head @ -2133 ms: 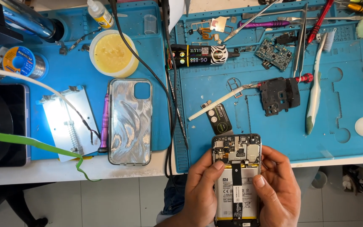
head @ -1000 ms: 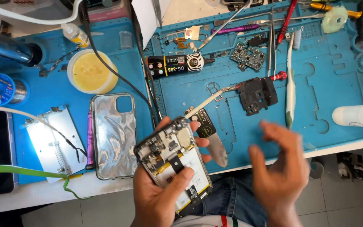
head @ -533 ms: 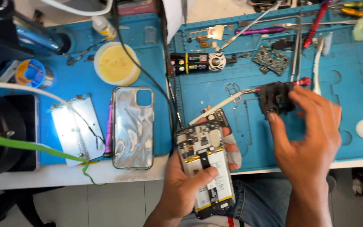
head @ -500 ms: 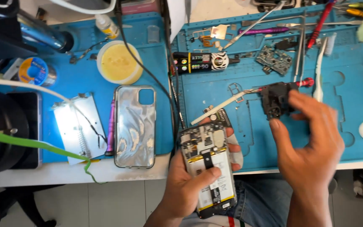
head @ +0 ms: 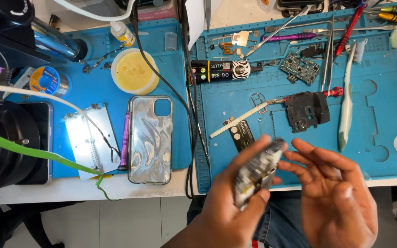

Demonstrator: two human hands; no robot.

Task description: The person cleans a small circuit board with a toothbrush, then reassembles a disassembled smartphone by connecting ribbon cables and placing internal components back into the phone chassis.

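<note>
My left hand [head: 228, 209] grips an opened phone [head: 257, 173] with its back cover off, tilted on edge and blurred by motion, over the front edge of the blue mat [head: 382, 138]. My right hand [head: 334, 190] is beside the phone on its right, fingers spread, fingertips close to the phone's upper end and holding nothing. A black plastic inner frame [head: 306, 111] lies on the mat just beyond my hands, next to a red-handled tool [head: 334, 92].
On the mat lie a white toothbrush [head: 347, 108], tweezers [head: 329, 55], a small circuit board [head: 300, 67], a black glue tube [head: 221, 72] and a black opening pick [head: 243, 135]. To the left lie a marbled phone case [head: 150, 133], a yellow paste tub [head: 134, 71], a solder spool [head: 44, 79] and cables.
My right hand came back from the black frame to the phone. My left hand tilted the phone up on its edge.
</note>
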